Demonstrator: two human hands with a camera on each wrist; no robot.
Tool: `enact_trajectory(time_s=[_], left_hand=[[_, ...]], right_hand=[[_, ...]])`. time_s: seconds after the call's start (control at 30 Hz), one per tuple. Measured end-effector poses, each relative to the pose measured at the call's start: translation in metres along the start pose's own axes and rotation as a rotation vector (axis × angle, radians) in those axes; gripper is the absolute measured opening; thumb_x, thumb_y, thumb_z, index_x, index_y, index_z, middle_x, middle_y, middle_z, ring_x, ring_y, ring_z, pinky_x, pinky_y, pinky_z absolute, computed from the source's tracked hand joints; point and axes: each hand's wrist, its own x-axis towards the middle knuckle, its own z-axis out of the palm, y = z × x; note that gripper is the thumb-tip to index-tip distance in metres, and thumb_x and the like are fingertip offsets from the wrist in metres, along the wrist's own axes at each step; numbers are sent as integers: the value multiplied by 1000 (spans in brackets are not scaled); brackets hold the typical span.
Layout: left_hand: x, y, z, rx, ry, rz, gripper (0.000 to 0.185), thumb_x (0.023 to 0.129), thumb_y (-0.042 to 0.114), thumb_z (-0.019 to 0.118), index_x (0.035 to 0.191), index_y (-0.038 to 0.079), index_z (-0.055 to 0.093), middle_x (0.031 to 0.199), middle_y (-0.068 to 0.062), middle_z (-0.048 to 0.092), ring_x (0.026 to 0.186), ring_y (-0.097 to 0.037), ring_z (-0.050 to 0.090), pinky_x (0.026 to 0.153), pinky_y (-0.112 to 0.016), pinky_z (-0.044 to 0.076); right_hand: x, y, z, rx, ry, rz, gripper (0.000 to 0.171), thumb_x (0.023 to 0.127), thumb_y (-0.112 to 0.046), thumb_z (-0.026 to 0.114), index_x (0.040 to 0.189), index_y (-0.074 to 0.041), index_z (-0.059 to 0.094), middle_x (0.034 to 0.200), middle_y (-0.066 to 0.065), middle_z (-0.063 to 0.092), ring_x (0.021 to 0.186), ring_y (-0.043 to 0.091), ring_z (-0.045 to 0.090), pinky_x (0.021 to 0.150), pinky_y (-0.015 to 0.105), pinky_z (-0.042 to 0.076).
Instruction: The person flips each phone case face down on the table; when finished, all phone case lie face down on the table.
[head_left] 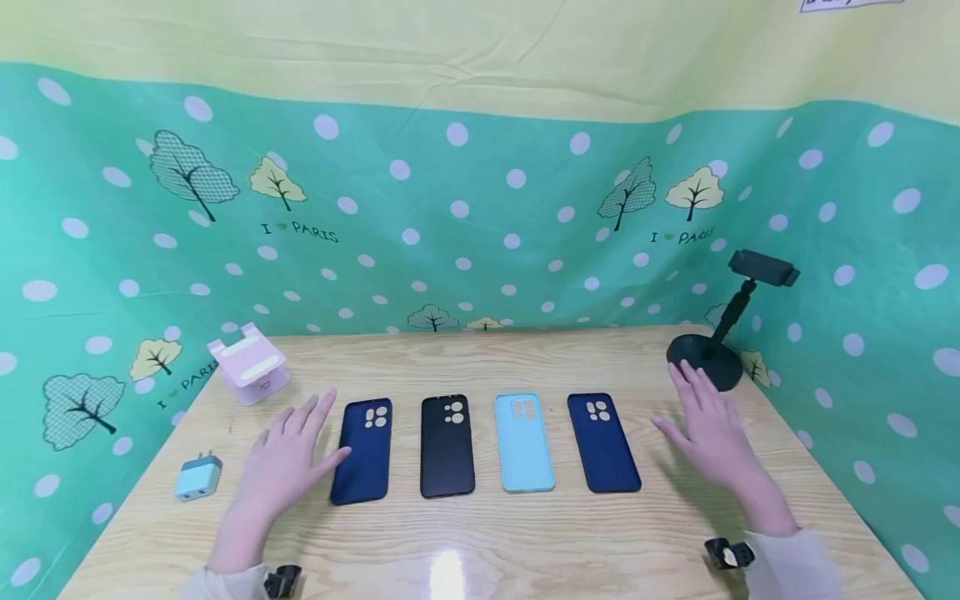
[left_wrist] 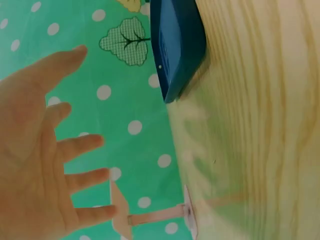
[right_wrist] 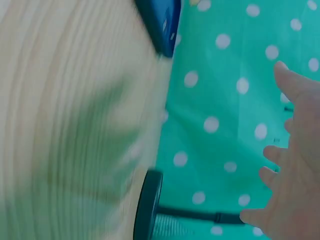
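Several phone cases lie in a row on the wooden table. From the left they are a dark blue phone case (head_left: 363, 467), a black phone case (head_left: 447, 458), a light blue phone case (head_left: 525, 450) and another dark blue phone case (head_left: 606, 450). Over the table beside the leftmost case is my left hand (head_left: 283, 462), its fingers spread and nothing held. My right hand (head_left: 712, 433) hovers to the right of the rightmost case, also with fingers extended and holding nothing. Both wrist views show the hands raised off the surface, apart from the nearest dark blue case (left_wrist: 177, 45).
A pink phone stand (head_left: 251, 367) stands at the back left. Nearer on the left edge sits a light blue charger plug (head_left: 198, 477). At the back right is a black stand (head_left: 705, 360) with a round base. A green polka-dot cloth (head_left: 480, 242) hangs behind the table (head_left: 480, 367).
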Motion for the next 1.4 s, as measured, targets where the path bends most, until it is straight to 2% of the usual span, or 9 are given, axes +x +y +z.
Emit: enact_trajectory(time_s=[0.1, 0.2, 0.4, 0.57, 0.63, 0.9, 1.03, 1.17, 1.4], left_hand=[[-1, 2, 0, -40, -55, -18, 85, 89, 46, 65, 155, 17, 21, 143, -25, 46, 122, -53, 46, 90, -70, 42], [-2, 3, 0, -61, -93, -32, 81, 90, 44, 64, 154, 16, 25, 138, -27, 51, 117, -54, 50, 84, -69, 46], [-3, 0, 5, -128, -134, -68, 71, 91, 40, 64, 149, 9, 36, 130, -29, 55, 111, -53, 53, 80, -66, 49], [1, 0, 12, -175, -164, -93, 66, 92, 35, 62, 143, 0, 41, 125, -33, 55, 105, -53, 55, 80, -63, 50], [3, 1, 15, -192, -183, -105, 63, 93, 33, 62, 142, -2, 43, 125, -32, 55, 106, -52, 55, 82, -63, 50], [6, 3, 18, -270, -237, -131, 57, 94, 28, 60, 138, -4, 47, 106, -16, 64, 99, -38, 60, 82, -56, 52], [5, 0, 18, -298, -264, -120, 55, 94, 26, 60, 138, -4, 47, 100, -12, 65, 97, -34, 62, 82, -54, 52], [4, -3, 20, -306, -271, -109, 52, 93, 21, 61, 136, -6, 48, 92, -6, 62, 86, -22, 60, 77, -46, 52], [1, -7, 22, -337, -269, -100, 51, 90, 11, 63, 135, -8, 48, 86, -2, 61, 79, -14, 57, 73, -40, 51]], right_hand=[[9, -17, 2, 37, 8, -39, 80, 94, -33, 62, 155, -7, 18, 155, 26, 25, 142, 46, 23, 107, 70, 25], [18, -38, 2, 96, -24, -50, 75, 95, -31, 61, 152, -2, 24, 150, 27, 34, 137, 47, 33, 107, 65, 31], [36, -80, 6, 302, -132, -25, 65, 97, -28, 60, 149, -3, 32, 132, 21, 57, 123, 38, 54, 100, 58, 45], [50, -108, 20, 405, -172, -97, 57, 95, -23, 62, 144, -2, 41, 118, 13, 65, 108, 29, 64, 91, 50, 53], [55, -119, 27, 430, -197, -111, 56, 95, -24, 63, 143, -4, 43, 115, 10, 66, 104, 25, 65, 88, 47, 54], [70, -170, 54, 538, -350, -145, 53, 94, -21, 63, 141, -5, 46, 110, 8, 67, 101, 20, 65, 91, 42, 55], [76, -195, 67, 552, -407, -189, 52, 94, -22, 63, 140, -5, 47, 107, 7, 67, 100, 18, 65, 88, 36, 56], [80, -222, 81, 561, -451, -230, 50, 94, -21, 64, 139, -6, 49, 104, 4, 67, 95, 14, 64, 81, 27, 55], [85, -269, 108, 522, -481, -221, 50, 92, -21, 67, 136, -5, 52, 91, -1, 69, 80, 4, 63, 70, 17, 51]])
